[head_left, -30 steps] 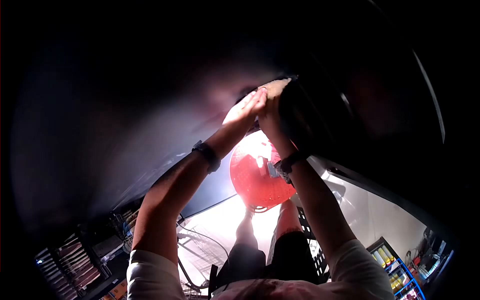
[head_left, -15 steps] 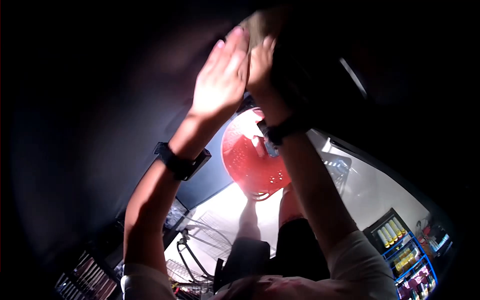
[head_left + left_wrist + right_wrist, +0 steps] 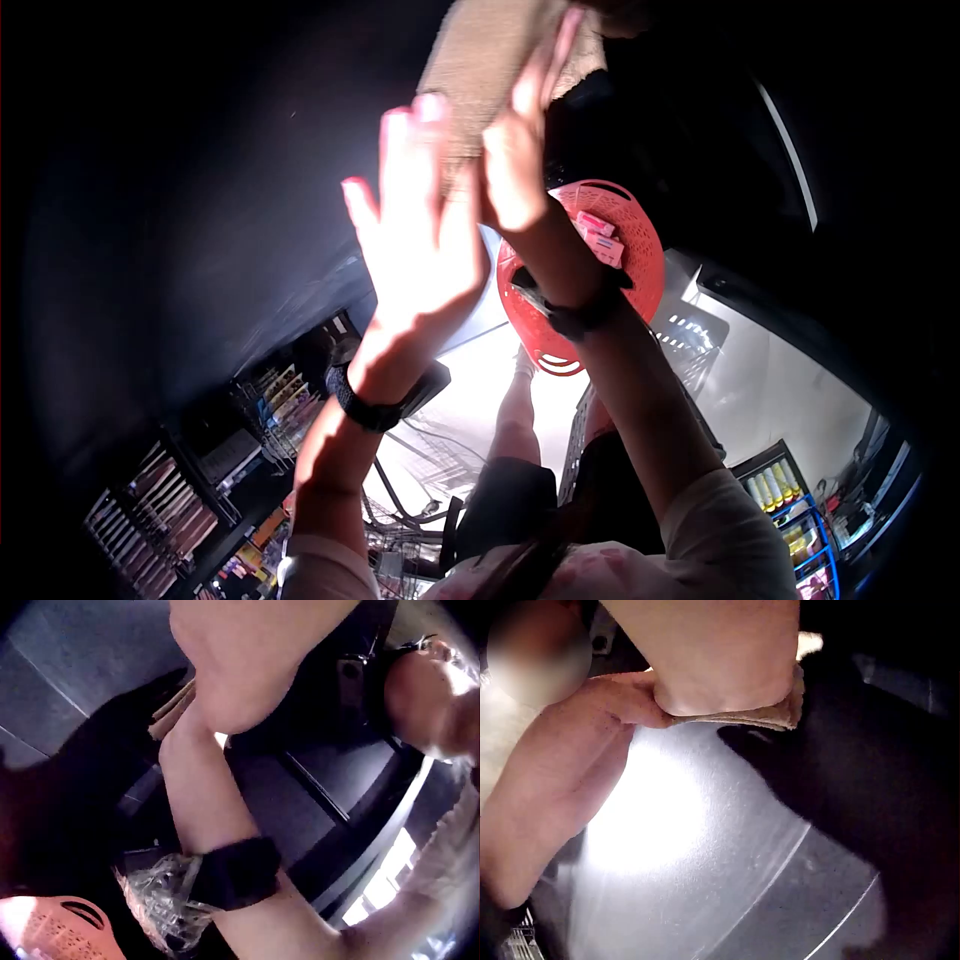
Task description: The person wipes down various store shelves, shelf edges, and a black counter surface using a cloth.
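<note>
A folded brown cloth (image 3: pixel 480 60) lies against a dark panel at the top of the head view, partly blurred. My left hand (image 3: pixel 420 230) has straight, spread fingers whose tips overlap the lower left part of the cloth. Beside it, my right hand (image 3: pixel 515 165) reaches higher, its fingers stretched along the cloth. Folded layers of the cloth (image 3: pixel 776 718) show under the right hand (image 3: pixel 720 660) in the right wrist view; its fingers are hidden there. In the left wrist view, a cloth edge (image 3: pixel 172 712) sticks out past the left hand (image 3: pixel 247 652).
A red perforated basket (image 3: pixel 640 240) with pink and white packets stands below the right forearm. A smooth grey panel (image 3: pixel 705 847) reflects bright light. Shelves of goods (image 3: pixel 160 520) stand at lower left, and a blue-edged rack (image 3: pixel 800 520) at lower right.
Both hands have moved up in the head view with the cloth, and more of it shows. The left fingers have spread apart. The basket appears farther right, and the packets in it show more plainly.
</note>
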{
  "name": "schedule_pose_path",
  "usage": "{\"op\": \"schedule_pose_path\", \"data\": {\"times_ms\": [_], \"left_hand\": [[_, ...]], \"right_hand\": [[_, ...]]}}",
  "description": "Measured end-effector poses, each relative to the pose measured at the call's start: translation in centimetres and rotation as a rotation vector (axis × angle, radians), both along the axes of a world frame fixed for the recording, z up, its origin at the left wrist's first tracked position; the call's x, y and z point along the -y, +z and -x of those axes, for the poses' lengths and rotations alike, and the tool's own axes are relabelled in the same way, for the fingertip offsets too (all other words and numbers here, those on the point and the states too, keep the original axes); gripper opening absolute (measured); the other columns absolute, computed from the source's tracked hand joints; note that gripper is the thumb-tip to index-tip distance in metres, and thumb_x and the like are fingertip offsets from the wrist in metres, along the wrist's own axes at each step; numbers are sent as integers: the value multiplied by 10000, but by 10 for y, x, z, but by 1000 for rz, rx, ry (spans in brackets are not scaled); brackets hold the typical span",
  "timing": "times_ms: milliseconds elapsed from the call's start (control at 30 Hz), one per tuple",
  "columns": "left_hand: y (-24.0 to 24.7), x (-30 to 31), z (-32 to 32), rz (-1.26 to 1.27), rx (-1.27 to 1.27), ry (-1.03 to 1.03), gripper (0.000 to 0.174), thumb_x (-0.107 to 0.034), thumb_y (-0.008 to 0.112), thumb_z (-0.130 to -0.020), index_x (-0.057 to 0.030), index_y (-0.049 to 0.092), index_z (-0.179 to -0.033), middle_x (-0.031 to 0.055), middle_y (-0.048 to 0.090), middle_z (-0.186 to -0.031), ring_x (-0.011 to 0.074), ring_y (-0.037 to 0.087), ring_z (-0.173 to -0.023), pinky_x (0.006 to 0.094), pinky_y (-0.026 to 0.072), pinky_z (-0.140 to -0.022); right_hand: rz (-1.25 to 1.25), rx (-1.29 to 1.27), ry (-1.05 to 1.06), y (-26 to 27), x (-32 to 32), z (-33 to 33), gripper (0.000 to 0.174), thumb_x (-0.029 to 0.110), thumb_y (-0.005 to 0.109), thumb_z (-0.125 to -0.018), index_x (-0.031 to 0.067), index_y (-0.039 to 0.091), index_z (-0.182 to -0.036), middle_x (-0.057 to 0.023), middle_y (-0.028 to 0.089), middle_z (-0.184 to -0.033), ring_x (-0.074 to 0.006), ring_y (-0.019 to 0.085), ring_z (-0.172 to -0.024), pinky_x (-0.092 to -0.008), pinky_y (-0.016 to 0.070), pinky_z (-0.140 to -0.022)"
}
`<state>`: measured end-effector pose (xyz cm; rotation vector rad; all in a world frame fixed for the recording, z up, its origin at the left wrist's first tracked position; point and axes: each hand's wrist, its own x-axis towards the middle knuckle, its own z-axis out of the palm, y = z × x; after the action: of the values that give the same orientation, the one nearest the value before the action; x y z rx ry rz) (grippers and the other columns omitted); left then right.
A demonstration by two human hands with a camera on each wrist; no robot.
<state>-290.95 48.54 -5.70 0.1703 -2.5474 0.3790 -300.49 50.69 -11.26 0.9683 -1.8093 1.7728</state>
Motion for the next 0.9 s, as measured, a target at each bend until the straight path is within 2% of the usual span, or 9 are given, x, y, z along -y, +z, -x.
{"op": "schedule_pose_path", "data": {"times_ms": [33,67,167,433,500,667,700,800,900], "left_hand": [[-3,6,-9,-50,26,64,253,-68,481,-807,30,607,-1003,187,402,-1331,339,393,-1226,528,349,-832],[-18,19,-14,-102,81,69,234,-49,499,-798,35,611,-986,188,395,-1335,343,377,-1236,534,328,-844],[-57,33,-16,-94,316,-58,417,-59,532,-749,43,514,-1153,168,400,-1324,305,395,-1222,460,346,-920],[-121,32,-2,22,457,-240,481,-199,468,-784,20,474,-1211,126,403,-1315,211,287,-1292,329,269,-1053],[-92,38,-1,-194,303,-332,459,-145,487,-757,38,489,-1178,161,399,-1320,248,353,-1253,382,321,-1005],[23,31,-31,-156,-19,-141,529,-116,573,-694,50,475,-1186,230,261,-1383,431,249,-1267,663,273,-865],[25,35,-41,-144,-80,-117,548,-144,591,-691,55,463,-1185,270,231,-1375,490,210,-1255,669,267,-868],[-4,47,-68,-234,-66,65,566,-178,606,-694,67,442,-1176,289,229,-1356,520,210,-1229,673,263,-867],[-69,43,-94,-367,67,105,545,-182,557,-716,67,470,-1193,220,376,-1315,374,306,-1260,540,326,-940]], "right_hand": [[-46,-134,-145,4,10,-1,466,192,476,-867,-24,384,-1270,-221,37,-1443,-300,30,-1361,-488,145,-1073],[-102,-64,-176,-23,23,-4,391,200,607,-740,58,584,-1104,-271,110,-1410,-498,5,-1299,-551,112,-1055],[157,339,-239,-111,48,-26,633,178,525,-822,13,221,-1352,-245,145,-1402,-396,89,-1325,-464,167,-1067],[-972,-65,-361,-235,28,-70,742,306,429,-920,-27,-62,-1364,-244,122,-1380,-359,133,-1313,-437,119,-1077],[-12,466,34,-192,32,-55,734,340,388,-933,-33,-72,-1366,-253,26,-1417,-362,57,-1333,-447,81,-1081],[-26,-183,-136,23,22,-6,483,232,545,-806,77,443,-1252,-287,125,-1391,-510,70,-1277,-582,114,-1033],[-144,-490,-196,43,23,-4,734,309,511,-867,-23,96,-1372,-277,45,-1409,-463,81,-1299,-505,122,-1059],[-297,-581,-223,39,40,-19,616,276,566,-824,-5,317,-1313,-306,178,-1358,-504,192,-1240,-545,225,-1007],[-597,-832,-1,-25,25,-31,342,235,651,-702,165,621,-1035,-51,509,-1184,-400,434,-1085,-560,300,-959]]}}
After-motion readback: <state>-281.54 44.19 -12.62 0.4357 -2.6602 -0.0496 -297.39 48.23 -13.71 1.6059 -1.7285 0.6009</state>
